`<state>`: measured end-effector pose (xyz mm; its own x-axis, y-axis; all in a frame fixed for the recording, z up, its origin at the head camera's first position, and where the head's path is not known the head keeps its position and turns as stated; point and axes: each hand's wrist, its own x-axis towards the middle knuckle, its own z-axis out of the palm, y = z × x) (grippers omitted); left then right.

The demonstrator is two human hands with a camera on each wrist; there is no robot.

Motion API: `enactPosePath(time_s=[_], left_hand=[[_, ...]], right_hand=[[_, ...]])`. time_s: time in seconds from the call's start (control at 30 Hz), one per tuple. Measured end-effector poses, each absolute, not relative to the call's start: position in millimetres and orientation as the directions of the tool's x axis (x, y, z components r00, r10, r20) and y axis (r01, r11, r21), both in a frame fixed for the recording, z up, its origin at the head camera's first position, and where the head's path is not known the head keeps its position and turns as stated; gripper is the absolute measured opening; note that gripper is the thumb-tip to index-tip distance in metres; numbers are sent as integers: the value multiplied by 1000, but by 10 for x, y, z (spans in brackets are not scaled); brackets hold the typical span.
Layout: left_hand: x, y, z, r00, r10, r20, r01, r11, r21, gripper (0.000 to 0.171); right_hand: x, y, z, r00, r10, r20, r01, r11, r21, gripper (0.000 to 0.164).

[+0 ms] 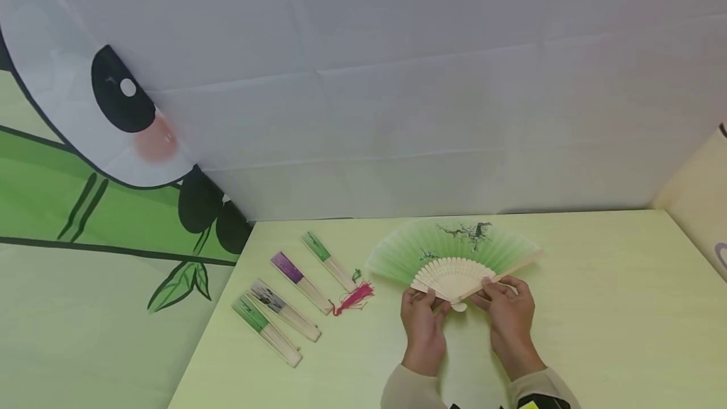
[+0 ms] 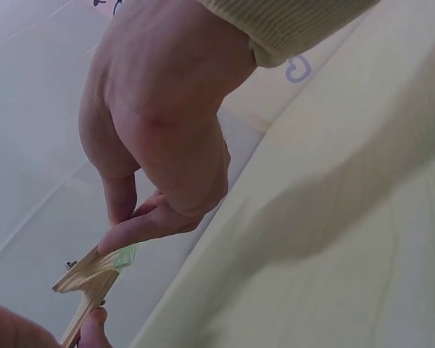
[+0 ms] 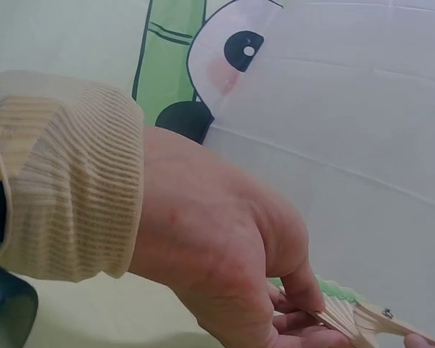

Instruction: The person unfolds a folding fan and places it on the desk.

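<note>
A green folding fan (image 1: 454,251) is spread wide, its pleated leaf painted with a dark branch and its pale ribs showing below. My left hand (image 1: 425,333) pinches the lower ribs at the left edge, with the thumb on top. On the right edge stick, my right hand (image 1: 510,317) grips close to the ribs, fingers bent. Between the hands the rounded pivot end (image 1: 459,307) points toward me. Each wrist view shows fingers pinching the wooden ribs (image 2: 87,286) near a small metal pivot (image 3: 387,313); most of the leaf is hidden there.
Several folded fans lie on the left of the pale table (image 1: 613,320): a green one (image 1: 329,260), a purple one (image 1: 301,283), a grey patterned one (image 1: 285,310) and another green one (image 1: 267,330). A pink tassel (image 1: 354,296) lies beside them. A white cloth wall (image 1: 397,112) stands behind.
</note>
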<state>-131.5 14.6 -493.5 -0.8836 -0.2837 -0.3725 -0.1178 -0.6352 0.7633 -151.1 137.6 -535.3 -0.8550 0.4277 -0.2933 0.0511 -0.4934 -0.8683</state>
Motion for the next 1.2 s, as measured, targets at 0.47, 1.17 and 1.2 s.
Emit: enactPosePath(time_s=[0.47, 1.17, 1.2], left_hand=[[-1283, 391, -4937, -862, -325, -388, -71, -681, 729, 15], [-1358, 773, -4989, -916, -71, -395, -250, -669, 700, 12], [-1355, 772, -4993, -916, -43, -400, -272, -665, 695, 14]], right_hand=[[-1552, 1558, -5564, -787, 532, -314, -74, -586, -807, 57], [-1429, 2075, -4871, -751, 550, -365, 26, -528, -849, 30], [-1434, 2106, -4877, -752, 547, -367, 30, -529, -848, 29]])
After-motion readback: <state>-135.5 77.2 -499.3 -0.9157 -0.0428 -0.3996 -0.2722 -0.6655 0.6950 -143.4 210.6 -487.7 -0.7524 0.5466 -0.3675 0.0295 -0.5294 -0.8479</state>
